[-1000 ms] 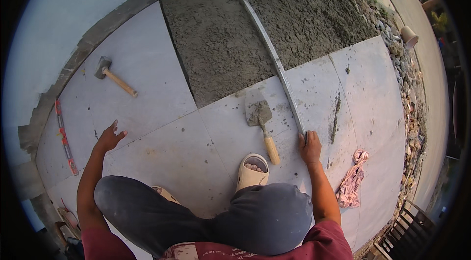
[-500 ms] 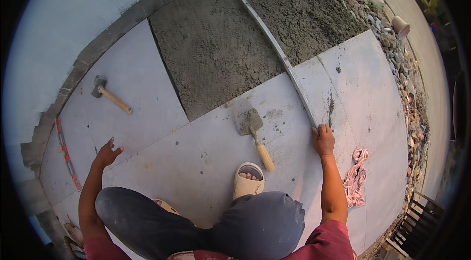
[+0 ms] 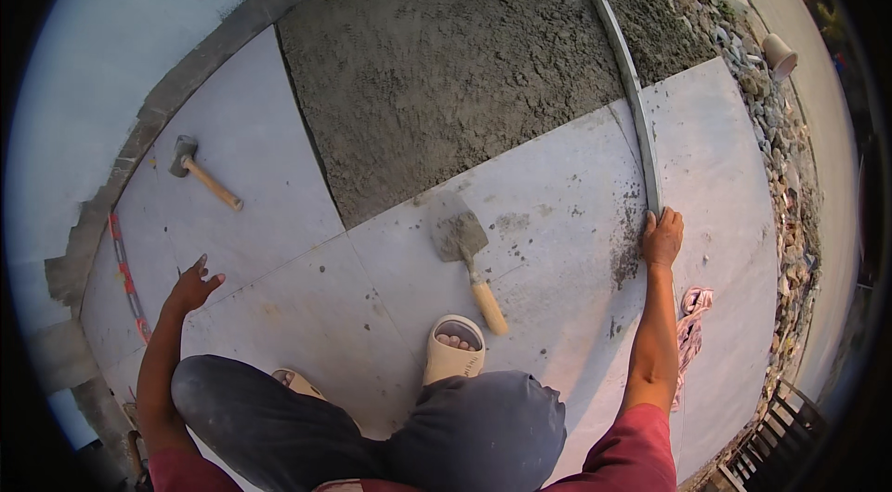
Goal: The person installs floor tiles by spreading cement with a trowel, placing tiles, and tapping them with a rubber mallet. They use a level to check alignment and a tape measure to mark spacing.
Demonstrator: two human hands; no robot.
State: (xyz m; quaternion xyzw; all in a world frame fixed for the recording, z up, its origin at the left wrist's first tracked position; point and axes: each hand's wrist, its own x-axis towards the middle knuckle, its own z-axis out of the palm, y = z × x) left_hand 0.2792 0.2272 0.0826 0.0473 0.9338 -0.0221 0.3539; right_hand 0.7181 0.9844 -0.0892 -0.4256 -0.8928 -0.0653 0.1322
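My right hand (image 3: 662,236) is closed around the near end of a long metal straightedge (image 3: 617,41). The bar reaches away from me across the tiles and over the right part of a bed of wet mortar (image 3: 446,74). Off to the left, my left hand (image 3: 192,288) is held out with its fingers apart and nothing in it. In front of my foot lies a trowel (image 3: 458,230) with a wooden handle and mortar on its blade. A mallet (image 3: 206,174) with a dark head rests on the left tile.
Large pale tiles (image 3: 279,297) carry mortar crumbs. A red and grey spirit level (image 3: 127,276) lies at the left, near the wall (image 3: 102,111). A pink cloth (image 3: 689,329) is beside my right arm. Rubble (image 3: 780,167) and a pale bucket (image 3: 779,56) line the right edge.
My right hand has swung the straightedge to the right across the mortar, leaving a wider stretch of mortar on its left. My left hand stays open in about the same place.
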